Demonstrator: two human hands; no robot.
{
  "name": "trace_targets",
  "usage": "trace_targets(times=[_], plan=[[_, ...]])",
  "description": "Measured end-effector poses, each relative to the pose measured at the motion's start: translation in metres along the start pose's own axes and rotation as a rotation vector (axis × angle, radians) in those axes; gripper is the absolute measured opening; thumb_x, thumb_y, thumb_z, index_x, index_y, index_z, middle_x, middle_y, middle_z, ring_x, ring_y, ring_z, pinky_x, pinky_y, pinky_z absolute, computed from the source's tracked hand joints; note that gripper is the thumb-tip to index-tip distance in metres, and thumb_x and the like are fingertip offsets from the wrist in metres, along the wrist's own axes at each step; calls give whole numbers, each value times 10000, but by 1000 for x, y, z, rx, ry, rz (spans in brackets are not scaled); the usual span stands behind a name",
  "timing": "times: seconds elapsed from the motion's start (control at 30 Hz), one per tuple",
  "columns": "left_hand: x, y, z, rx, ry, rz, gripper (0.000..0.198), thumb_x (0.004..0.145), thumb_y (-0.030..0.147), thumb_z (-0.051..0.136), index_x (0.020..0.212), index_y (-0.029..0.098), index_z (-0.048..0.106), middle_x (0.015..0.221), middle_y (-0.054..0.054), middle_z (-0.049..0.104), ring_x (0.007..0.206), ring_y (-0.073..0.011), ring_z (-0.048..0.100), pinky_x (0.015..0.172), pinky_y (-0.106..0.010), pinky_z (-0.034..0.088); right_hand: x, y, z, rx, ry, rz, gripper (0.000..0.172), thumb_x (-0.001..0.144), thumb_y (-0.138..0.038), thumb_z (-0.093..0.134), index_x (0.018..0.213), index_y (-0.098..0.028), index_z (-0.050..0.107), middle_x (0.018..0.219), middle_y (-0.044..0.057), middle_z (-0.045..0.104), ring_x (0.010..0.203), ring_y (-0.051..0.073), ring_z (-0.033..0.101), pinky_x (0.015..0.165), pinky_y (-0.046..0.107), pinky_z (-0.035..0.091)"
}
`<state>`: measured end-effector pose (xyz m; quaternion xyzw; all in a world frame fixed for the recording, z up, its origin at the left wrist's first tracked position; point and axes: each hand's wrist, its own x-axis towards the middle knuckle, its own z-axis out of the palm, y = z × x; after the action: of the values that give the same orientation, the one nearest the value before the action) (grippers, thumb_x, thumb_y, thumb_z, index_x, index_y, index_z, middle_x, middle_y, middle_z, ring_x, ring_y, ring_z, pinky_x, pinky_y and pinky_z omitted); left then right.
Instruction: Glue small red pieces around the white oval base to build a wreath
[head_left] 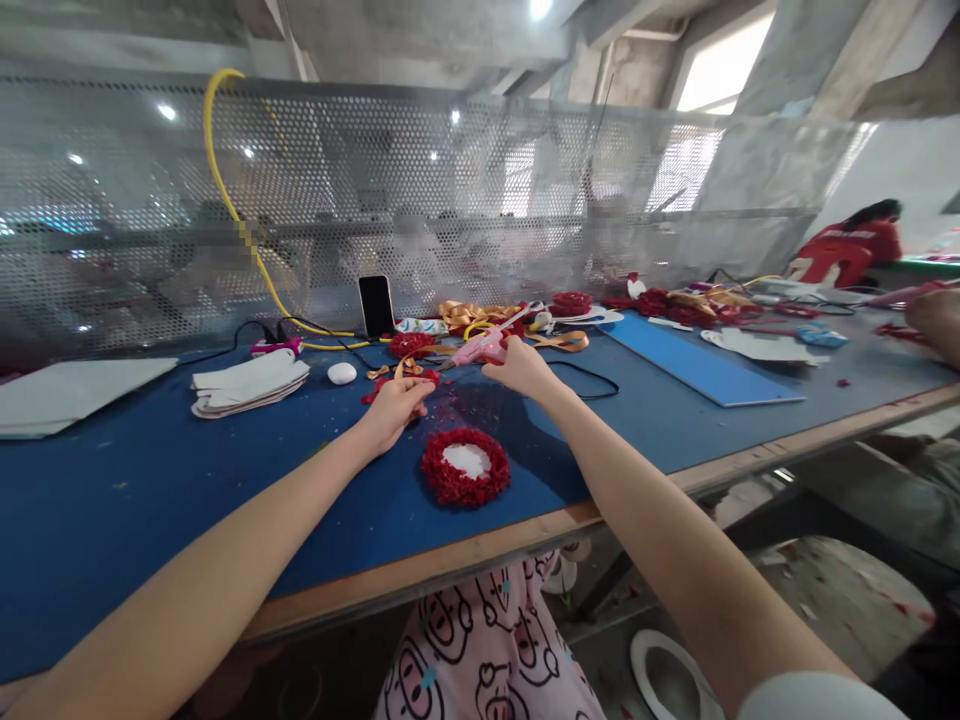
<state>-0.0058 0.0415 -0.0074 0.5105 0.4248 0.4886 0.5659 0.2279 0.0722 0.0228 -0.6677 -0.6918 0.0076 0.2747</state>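
My right hand is wrapped round the handle of a pink hot glue gun, whose nozzle points left towards my other hand. Fingertips of my left hand are pinched together on a small red piece of material; the fingers partly hide it. Between me and both hands, a ring of dark red ruffles with a white centre lies flat on the blue tabletop. Gold ribbon scraps and a red ruffled bundle lie just beyond my left hand.
A phone leans on the perforated metal screen. Stacked white pieces and a white oval lie left. A blue board lies right. A yellow hose hangs down. A person in red sits far right.
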Motion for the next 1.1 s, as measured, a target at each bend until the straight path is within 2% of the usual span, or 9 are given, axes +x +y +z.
trace_targets(times=[0.13,0.23,0.33,0.47,0.7,1.1], plan=[[3,-3,0,-10,12,9,265,693,303,795,790,136,614,491,106,385,421,-37,366,458,-179,278,2,-1,-1,-51,7,-129,348,767,-433,669,956,-156,578,968,126,712,867,258,661,667,287,411],[5,-4,0,-10,29,24,250,703,280,787,720,140,581,492,107,357,414,-29,326,434,-178,232,0,-3,-3,-95,46,-169,301,828,-412,608,989,-163,552,985,128,717,868,266,667,666,298,399],[5,-3,1,-25,20,36,247,705,254,781,677,134,566,516,98,364,425,-23,301,422,-176,218,-4,-4,-3,-143,56,-179,326,865,-428,571,1045,-159,535,1024,149,717,904,292,674,682,314,410],[3,1,2,-40,8,26,230,717,229,752,652,135,553,515,94,364,436,-27,293,420,-174,243,-5,-6,-2,-195,36,-192,342,891,-453,538,1063,-157,533,1054,169,712,956,325,673,710,335,431],[-4,7,5,20,45,-12,248,764,226,694,616,176,501,456,100,322,437,-53,305,462,-185,351,-5,-8,0,-158,22,-184,352,905,-453,523,1098,-158,529,1073,165,714,947,299,678,737,332,448],[-5,7,4,19,35,-5,286,746,246,706,589,190,473,463,98,326,439,-57,320,480,-193,377,-6,-9,-1,-201,-5,-188,347,920,-450,503,1097,-153,531,1084,175,713,972,333,680,710,341,436]])
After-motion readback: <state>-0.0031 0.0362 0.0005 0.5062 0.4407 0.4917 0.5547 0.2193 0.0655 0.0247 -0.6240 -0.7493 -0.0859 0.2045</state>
